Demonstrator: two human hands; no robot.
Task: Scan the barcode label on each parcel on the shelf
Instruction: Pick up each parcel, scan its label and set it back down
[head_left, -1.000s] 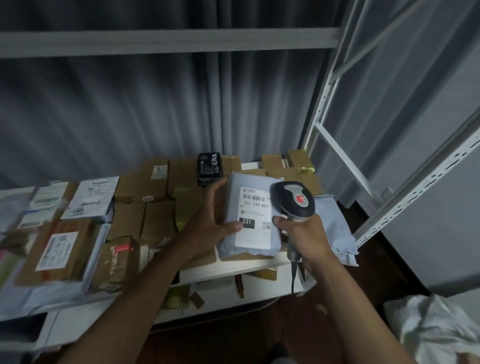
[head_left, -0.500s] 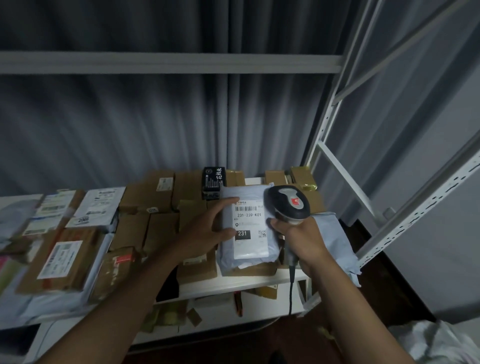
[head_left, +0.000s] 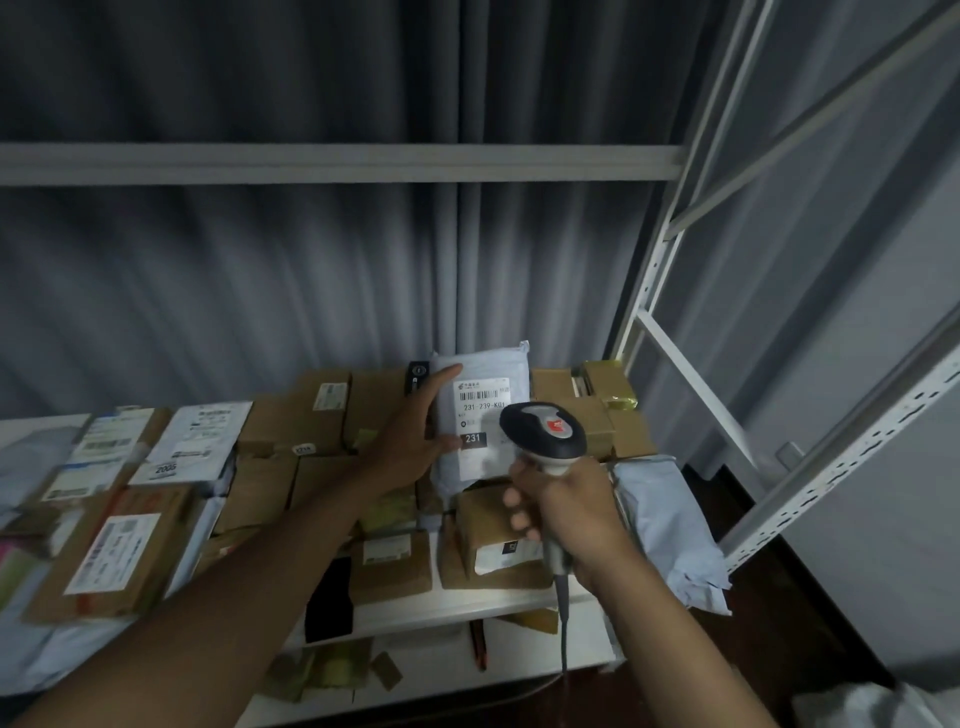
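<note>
My left hand (head_left: 410, 441) holds a pale grey poly-bag parcel (head_left: 480, 364) upright over the shelf, fingers behind it and thumb across its white barcode label (head_left: 478, 410). My right hand (head_left: 561, 512) grips the handle of a black and grey barcode scanner (head_left: 543, 434), whose head sits right in front of the label's lower right part. The scanner's cable (head_left: 564, 639) hangs down past the shelf edge. Several brown cardboard parcels (head_left: 322, 415) lie packed on the white shelf (head_left: 415, 608).
Flat parcels with white labels (head_left: 195, 441) lie at the left. A taped box (head_left: 498, 535) sits under the raised bag, and another pale bag (head_left: 670, 519) droops over the shelf's right end. White metal uprights (head_left: 649, 291) and a perforated rail (head_left: 852, 462) frame the right side.
My left hand has lifted the grey bag up and toward the back of the shelf, standing it upright. The scanner stayed close in front of its label. The camera tilted up slightly.
</note>
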